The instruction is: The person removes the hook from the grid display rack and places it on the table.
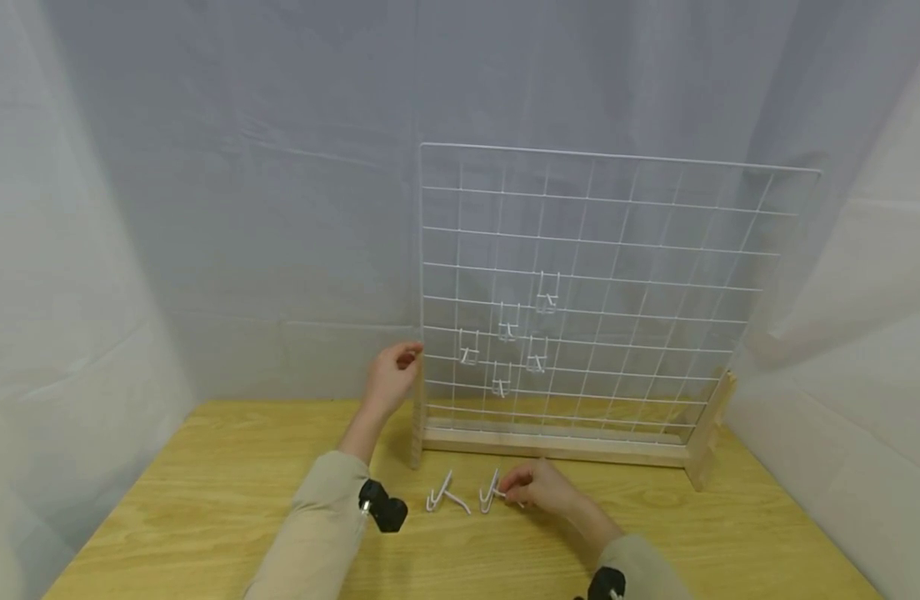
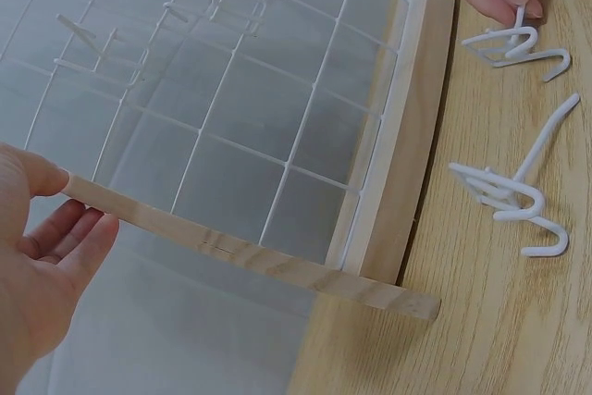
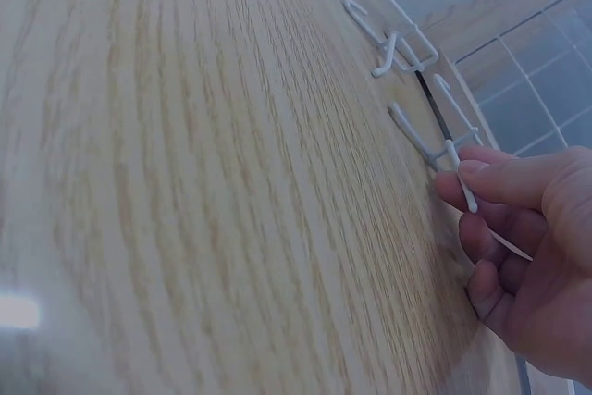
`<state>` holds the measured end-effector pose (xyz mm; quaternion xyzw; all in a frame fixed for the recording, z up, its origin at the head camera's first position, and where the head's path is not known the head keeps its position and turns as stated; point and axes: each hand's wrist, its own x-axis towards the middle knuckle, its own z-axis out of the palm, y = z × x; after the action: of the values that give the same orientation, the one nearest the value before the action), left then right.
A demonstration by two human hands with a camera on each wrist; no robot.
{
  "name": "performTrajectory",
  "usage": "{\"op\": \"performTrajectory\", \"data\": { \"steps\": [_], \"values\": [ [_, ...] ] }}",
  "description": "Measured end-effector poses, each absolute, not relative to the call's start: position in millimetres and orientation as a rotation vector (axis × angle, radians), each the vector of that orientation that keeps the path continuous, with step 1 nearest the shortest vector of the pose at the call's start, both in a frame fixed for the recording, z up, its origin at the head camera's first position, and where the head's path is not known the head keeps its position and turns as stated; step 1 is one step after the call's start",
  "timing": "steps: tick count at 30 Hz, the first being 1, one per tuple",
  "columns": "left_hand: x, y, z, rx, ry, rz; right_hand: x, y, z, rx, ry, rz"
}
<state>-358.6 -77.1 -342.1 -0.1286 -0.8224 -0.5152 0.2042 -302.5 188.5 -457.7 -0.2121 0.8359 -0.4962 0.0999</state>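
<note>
A white wire grid panel (image 1: 602,283) stands upright in a wooden base (image 1: 557,446) on the table, with several white hooks (image 1: 508,321) hung on it. My left hand (image 1: 394,375) holds the wooden left post (image 2: 231,252) of the frame, thumb on top and fingers behind it. Two loose white wire hooks lie on the table in front of the base. My right hand (image 1: 538,486) pinches the right one (image 1: 492,492) between thumb and forefinger (image 3: 481,182); the hook still touches the table. The other hook (image 1: 445,496) lies free to its left.
The light wooden table (image 1: 205,500) is enclosed by white cloth walls (image 1: 92,250) at the back and both sides. The panel stands toward the back right. A camera (image 1: 382,505) is strapped on each wrist.
</note>
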Motion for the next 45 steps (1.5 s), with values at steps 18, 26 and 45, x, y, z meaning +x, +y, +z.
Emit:
{"op": "performTrajectory", "data": {
  "steps": [18, 26, 45],
  "values": [
    [-357, -77, -346, -0.364, -2.306, -1.420, -302, 186, -464, -0.654, 2.512, -1.437],
    [-358, -77, -344, -0.364, -2.291, -1.440, -300, 190, -461, -0.470, 2.357, -1.685],
    [-358, -78, -342, -0.369, -2.290, -1.431, -307, 213, -415, -0.592, 2.599, -1.500]
  ]
}}
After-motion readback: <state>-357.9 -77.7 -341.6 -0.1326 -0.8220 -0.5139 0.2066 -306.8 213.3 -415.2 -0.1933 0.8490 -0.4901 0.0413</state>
